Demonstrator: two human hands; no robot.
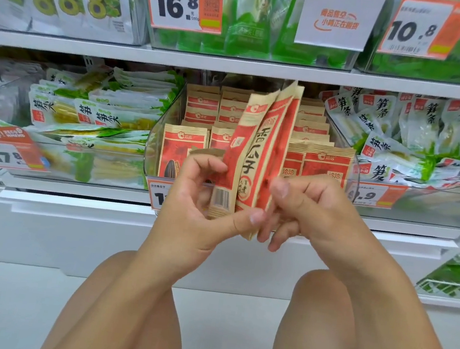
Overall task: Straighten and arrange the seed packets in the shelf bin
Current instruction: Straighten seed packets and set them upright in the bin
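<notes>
I hold a small stack of red and tan seed packets (261,149) upright in front of the clear shelf bin (151,147). My left hand (198,208) grips the stack from the left, thumb across its bottom edge. From the right, the fingers of my right hand (302,209) curl round the same packets near their lower end. Behind the stack, more seed packets (202,107) stand in rows inside the bin; those at the front (327,163) lean slightly. The bin's price tag (159,194) is partly hidden by my left hand.
Bins of green and white bamboo-shoot snack packs flank the seed bin on the left (94,117) and right (418,139). An upper shelf (236,65) holds more bins with price tags. My bare knees (321,295) are below, before the white shelf base.
</notes>
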